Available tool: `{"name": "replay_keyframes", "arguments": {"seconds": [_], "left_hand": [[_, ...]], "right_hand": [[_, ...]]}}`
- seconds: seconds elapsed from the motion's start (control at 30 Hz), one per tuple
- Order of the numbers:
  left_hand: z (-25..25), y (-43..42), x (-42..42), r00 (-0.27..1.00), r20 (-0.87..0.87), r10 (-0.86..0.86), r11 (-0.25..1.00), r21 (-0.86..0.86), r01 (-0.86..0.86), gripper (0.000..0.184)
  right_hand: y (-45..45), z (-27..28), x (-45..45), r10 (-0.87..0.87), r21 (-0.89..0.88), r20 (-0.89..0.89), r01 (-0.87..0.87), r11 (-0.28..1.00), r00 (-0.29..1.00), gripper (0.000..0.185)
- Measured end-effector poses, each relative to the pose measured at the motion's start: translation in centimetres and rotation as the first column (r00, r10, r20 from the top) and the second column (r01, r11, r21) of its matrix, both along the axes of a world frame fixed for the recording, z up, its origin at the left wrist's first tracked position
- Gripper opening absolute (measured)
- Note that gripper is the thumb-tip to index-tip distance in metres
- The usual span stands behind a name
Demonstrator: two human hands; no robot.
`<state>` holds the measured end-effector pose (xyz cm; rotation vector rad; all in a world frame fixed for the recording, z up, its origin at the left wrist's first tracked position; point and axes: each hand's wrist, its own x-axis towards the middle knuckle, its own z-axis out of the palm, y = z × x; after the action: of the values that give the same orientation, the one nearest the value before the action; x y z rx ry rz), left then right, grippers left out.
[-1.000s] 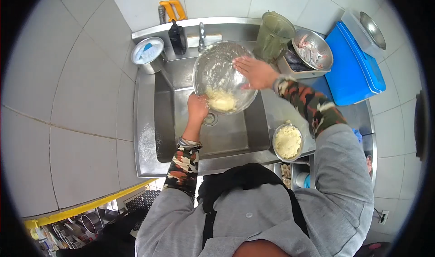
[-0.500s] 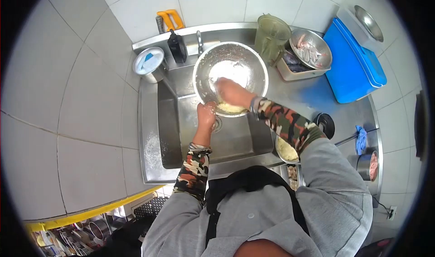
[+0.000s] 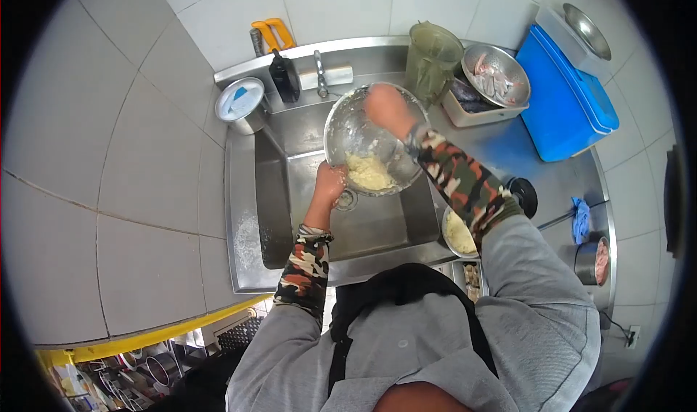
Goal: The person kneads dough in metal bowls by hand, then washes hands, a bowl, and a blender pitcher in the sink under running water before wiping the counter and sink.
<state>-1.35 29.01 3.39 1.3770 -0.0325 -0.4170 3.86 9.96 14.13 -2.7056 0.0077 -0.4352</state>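
Observation:
A large metal bowl (image 3: 335,132) is held tilted over the sink, its inner wall smeared with pale residue. Pale yellow, mashed-looking food (image 3: 370,172) lies in a lump at its near side. My left hand (image 3: 331,182) grips the bowl's near-left rim. Up at the far right inside wall of the bowl is my right hand (image 3: 388,108), slightly blurred and curled closed, its fingertips hidden. Whether it holds anything is not visible. Next to my right forearm, a second bowl (image 3: 459,238) contains similar pale yellow food, partly covered by the sleeve.
Around the steel sink (image 3: 290,216) stand a lidded metal pot (image 3: 242,107), a dark bottle (image 3: 284,76) and a faucet (image 3: 321,74). To the right are a greenish jug (image 3: 433,60), a colander (image 3: 524,85) with fish pieces, a blue cooler (image 3: 559,100) and a pot (image 3: 585,263).
My right hand has moved from the bowl's near middle up to its far right wall. The bowl has shifted slightly right and tilted, and the food lump shows more fully.

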Motion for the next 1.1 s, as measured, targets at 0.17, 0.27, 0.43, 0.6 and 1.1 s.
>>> {"name": "replay_keyframes", "arguments": {"seconds": [0.17, 0.27, 0.43, 0.6, 1.1], "left_hand": [[1.0, -0.6, 0.4, 0.988, 0.102, -0.115, 0.992, 0.067, 0.108, 0.020], [2.3, 1.5, 0.5, 0.988, -0.044, -0.151, 0.988, 0.033, 0.153, 0.020], [3.7, 1.3, -0.8, 0.989, -0.050, -0.142, 0.960, 0.238, 0.150, 0.025], [2.0, 1.9, 0.2, 0.993, -0.098, 0.061, 0.996, 0.075, -0.054, 0.026], [1.3, 1.3, 1.9, 0.952, -0.210, 0.223, 0.975, 0.051, -0.217, 0.059]], "right_hand": [[2.0, -2.2, -3.4, 0.588, -0.266, -0.174, -0.612, 0.744, 0.790, 0.015], [-0.3, -3.8, -3.4, 0.650, -0.157, -0.256, -0.694, 0.703, 0.716, 0.020], [-0.2, -3.5, -3.5, 0.412, -0.156, 0.179, -0.387, 0.909, 0.894, 0.025], [0.5, -3.9, -7.1, 0.573, -0.037, -0.325, -0.616, 0.787, 0.752, 0.053], [1.6, -6.6, -6.4, 0.630, -0.152, -0.206, -0.661, 0.735, 0.749, 0.057]]}}
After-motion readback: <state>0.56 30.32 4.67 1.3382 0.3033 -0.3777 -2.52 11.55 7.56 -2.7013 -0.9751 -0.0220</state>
